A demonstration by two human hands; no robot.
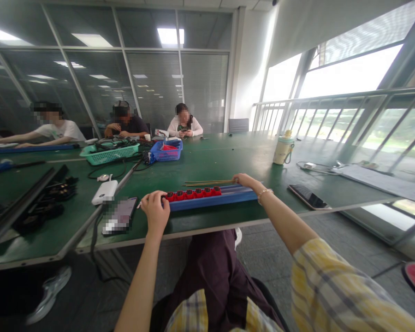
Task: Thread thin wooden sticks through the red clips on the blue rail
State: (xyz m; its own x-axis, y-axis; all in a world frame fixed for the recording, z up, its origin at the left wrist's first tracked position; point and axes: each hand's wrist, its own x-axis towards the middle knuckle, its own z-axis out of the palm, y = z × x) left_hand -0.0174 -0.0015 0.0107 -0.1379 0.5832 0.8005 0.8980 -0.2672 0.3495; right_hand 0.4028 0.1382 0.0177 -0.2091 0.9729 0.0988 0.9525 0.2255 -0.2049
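Observation:
A long blue rail (224, 197) lies on the green table (207, 161) in front of me, with a row of several red parts (192, 193) set along its left half. My left hand (155, 212) is closed at the rail's left end, next to the first red part. My right hand (246, 180) rests on the rail's far right side, fingers curled over it, a bracelet on its wrist. Thin brass-coloured rods (207, 183) lie just behind the rail.
A phone (121, 213) and a white power bank (104, 192) lie to the left, another phone (308, 196) to the right. A bottle (283, 148), a green basket (109, 153) and a blue basket (166, 151) stand further back. Three people sit at the far side.

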